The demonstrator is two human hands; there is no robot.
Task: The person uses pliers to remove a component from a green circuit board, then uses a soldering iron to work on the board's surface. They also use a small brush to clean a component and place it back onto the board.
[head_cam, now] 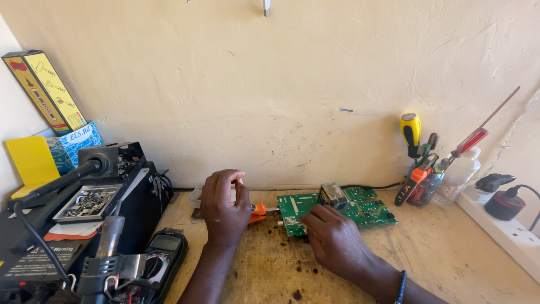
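A green circuit board (365,209) lies flat on the wooden bench, with a boxy metal part (333,195) standing on it. My right hand (332,236) rests on the board's near left corner, fingers pressed down on it. My left hand (224,207) hovers just left of the board, fingers curled, thumb and forefinger pinched at something too small to make out. An orange-handled tool (259,212) lies on the bench between the two hands, partly hidden behind my left hand.
A black soldering station (84,208) with a tray of small parts and a multimeter (166,253) stand at the left. A cup of screwdrivers and pliers (421,174) and a clear bottle (458,174) stand at the back right. A white power strip (514,231) runs along the right edge.
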